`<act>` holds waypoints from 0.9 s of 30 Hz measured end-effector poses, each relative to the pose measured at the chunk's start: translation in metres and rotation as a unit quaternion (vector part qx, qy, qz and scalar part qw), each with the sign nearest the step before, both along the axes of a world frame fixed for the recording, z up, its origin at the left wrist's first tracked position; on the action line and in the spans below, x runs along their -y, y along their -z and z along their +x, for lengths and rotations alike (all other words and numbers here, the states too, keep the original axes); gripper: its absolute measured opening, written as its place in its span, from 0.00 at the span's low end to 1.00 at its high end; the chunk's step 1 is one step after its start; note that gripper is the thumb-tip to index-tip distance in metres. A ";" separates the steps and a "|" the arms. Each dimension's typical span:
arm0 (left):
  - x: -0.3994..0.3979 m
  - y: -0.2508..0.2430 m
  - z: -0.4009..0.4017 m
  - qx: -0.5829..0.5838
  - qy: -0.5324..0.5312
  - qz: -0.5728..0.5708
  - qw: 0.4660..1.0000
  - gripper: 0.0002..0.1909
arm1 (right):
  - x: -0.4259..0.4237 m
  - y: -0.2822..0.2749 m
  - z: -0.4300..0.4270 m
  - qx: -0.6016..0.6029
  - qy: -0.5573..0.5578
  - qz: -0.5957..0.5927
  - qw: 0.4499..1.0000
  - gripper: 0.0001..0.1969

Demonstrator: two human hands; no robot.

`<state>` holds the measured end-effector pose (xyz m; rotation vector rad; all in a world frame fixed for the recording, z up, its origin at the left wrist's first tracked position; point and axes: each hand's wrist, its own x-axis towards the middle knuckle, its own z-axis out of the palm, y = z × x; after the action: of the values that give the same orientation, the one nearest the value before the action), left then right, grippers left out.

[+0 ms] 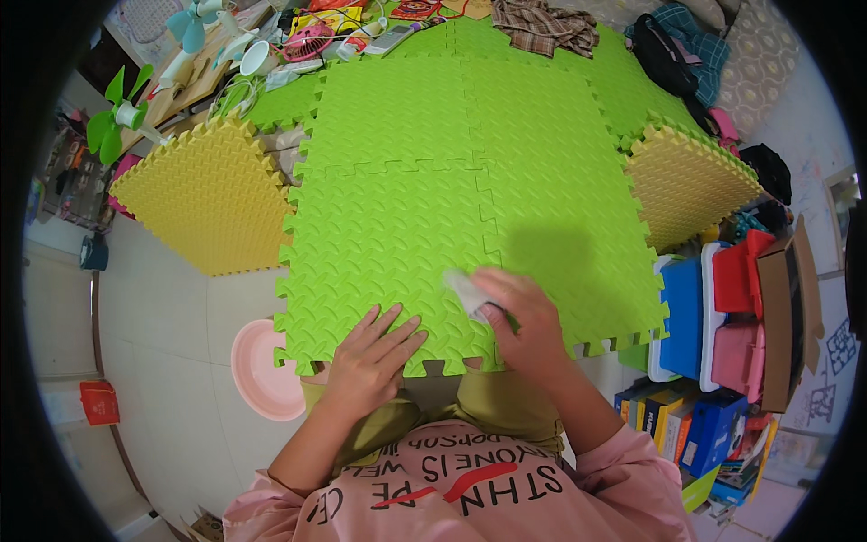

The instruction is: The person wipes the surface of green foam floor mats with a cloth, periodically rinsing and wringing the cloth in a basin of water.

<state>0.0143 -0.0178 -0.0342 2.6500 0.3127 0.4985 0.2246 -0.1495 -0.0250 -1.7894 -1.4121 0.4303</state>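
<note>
Interlocking green foam mats [399, 223] with a raised tread pattern lie before me, their near edge over my knees. My left hand [372, 356] rests flat on the front part, palm down with fingers spread. In my right hand [521, 315] is a small whitish cloth or wipe [467, 291], pinched between thumb and fingers at the seam between two mats. Hand and cloth are blurred, and part of the cloth is hidden by my fingers. A shadow falls on the mat just beyond my right hand.
Yellow foam mats [210, 196] hang or lean at the left, with another yellow mat [691, 183] at the right. A pink basin [267, 372] stands on the tiled floor. Storage bins [681, 318] and books [664, 413] fill the right. Beyond lie a plaid shirt [545, 26] and a pink fan [308, 42].
</note>
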 end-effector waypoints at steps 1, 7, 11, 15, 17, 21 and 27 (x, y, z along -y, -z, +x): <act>0.000 -0.007 0.001 -0.001 0.000 0.001 1.000 0.24 | -0.005 -0.007 0.002 -0.003 0.022 0.030 0.999 0.22; 0.007 -0.044 0.024 -0.022 0.035 -0.165 0.985 0.24 | 0.001 0.032 0.009 -0.199 0.149 0.110 0.962 0.23; 0.033 -0.036 0.086 -0.011 0.003 -0.088 0.996 0.24 | -0.008 0.033 0.009 -0.179 0.239 0.155 0.942 0.24; 0.032 0.000 0.094 -0.108 0.011 0.050 0.993 0.40 | -0.019 0.041 0.010 -0.186 0.248 0.167 0.936 0.23; 0.026 0.002 0.089 -0.116 0.011 0.055 0.992 0.41 | -0.017 0.046 0.010 -0.148 0.238 0.145 0.949 0.22; 0.011 0.008 0.084 -0.136 -0.066 0.081 0.985 0.43 | -0.018 0.034 0.002 -0.004 0.197 0.052 0.979 0.23; 0.009 0.008 0.088 -0.139 0.034 0.098 0.985 0.40 | -0.022 0.041 -0.002 0.099 0.223 0.052 0.968 0.23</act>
<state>0.1027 -0.0264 -0.0424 2.9138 0.2656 0.1410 0.2223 -0.1276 -0.0664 -2.0313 -1.0869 -0.0586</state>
